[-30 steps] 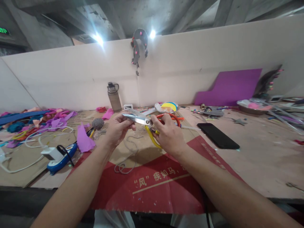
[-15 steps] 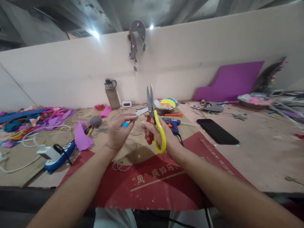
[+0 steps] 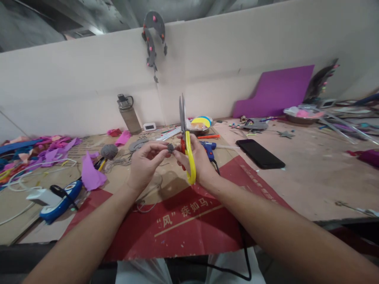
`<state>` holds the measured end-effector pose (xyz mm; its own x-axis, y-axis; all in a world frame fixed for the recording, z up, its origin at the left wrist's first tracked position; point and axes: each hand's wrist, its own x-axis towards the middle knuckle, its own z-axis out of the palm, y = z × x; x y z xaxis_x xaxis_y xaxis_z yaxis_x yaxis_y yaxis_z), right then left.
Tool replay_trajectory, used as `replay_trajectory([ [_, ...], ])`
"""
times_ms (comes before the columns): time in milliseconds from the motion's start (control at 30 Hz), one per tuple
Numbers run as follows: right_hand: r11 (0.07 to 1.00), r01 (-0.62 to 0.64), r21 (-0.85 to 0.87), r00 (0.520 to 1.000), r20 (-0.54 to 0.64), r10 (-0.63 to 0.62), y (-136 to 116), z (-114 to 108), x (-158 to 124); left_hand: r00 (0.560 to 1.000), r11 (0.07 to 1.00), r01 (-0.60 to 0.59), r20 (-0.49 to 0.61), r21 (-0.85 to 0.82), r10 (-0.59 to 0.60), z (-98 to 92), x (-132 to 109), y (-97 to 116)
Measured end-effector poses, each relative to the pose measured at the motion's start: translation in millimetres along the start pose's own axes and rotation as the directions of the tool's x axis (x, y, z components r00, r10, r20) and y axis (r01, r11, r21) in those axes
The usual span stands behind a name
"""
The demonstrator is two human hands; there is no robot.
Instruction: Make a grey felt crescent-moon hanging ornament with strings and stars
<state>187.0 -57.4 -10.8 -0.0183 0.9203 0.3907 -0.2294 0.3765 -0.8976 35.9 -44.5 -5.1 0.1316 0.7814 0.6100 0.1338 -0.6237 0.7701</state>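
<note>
My left hand (image 3: 143, 163) pinches a small grey fuzzy bundle (image 3: 171, 148), which looks like yarn, between thumb and fingertips. Gripped in my right hand (image 3: 203, 159) is a pair of scissors (image 3: 191, 161) with one yellow and one red handle loop. Their blades point up, nearly together. The fingertips of my right hand reach the right side of the grey bundle. Below my hands, a loose strand of grey yarn (image 3: 145, 210) lies over the red-printed cardboard (image 3: 189, 236). A ball of grey yarn (image 3: 109, 151) sits to the left.
A blue glue gun (image 3: 210, 150) lies behind my right hand, and a black phone (image 3: 260, 154) farther right. At left are a power strip (image 3: 60, 205) with cables and a pile of felt scraps (image 3: 56, 152). A bottle (image 3: 129, 114) stands by the wall.
My hands have come together, and the grey bundle now shows between my fingertips. The scissors stay upright in my right hand, with their blades closer together. The view has shifted slightly right.
</note>
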Motion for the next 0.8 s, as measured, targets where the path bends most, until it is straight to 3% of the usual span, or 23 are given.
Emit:
replay_trajectory([
  [100, 0.995, 0.078, -0.063, 0.996, 0.035, -0.076, 2.7, -3.3, 2.1, 0.979, 0.951, 0.203, 0.047, -0.232, -0.197, 1.8, 4.4, -3.5],
  [233, 0.968, 0.157, -0.193, 0.985, 0.097, -0.140, 1.6, -7.2, 1.8, 0.951, 0.849, 0.300, 0.062, -0.434, -0.304, -2.4, 11.7, 1.3],
  [367, 0.868, 0.183, -0.461, 0.979, 0.168, -0.117, -1.4, -7.8, -1.4, 0.948, 0.759, 0.263, 0.012, -0.595, -0.319, -12.8, 17.6, 8.2],
  [600, 0.557, 0.371, -0.743, 0.926, 0.340, -0.163, 3.5, -6.8, -6.4, 0.967, 0.723, 0.189, -0.003, -0.664, -0.256, -18.1, 20.1, 4.8],
  [800, 0.516, 0.380, -0.768, 0.924, 0.345, -0.167, -1.4, -7.9, -7.7, 0.969, 0.731, 0.191, 0.008, -0.655, -0.246, -15.4, 18.8, 7.0],
])
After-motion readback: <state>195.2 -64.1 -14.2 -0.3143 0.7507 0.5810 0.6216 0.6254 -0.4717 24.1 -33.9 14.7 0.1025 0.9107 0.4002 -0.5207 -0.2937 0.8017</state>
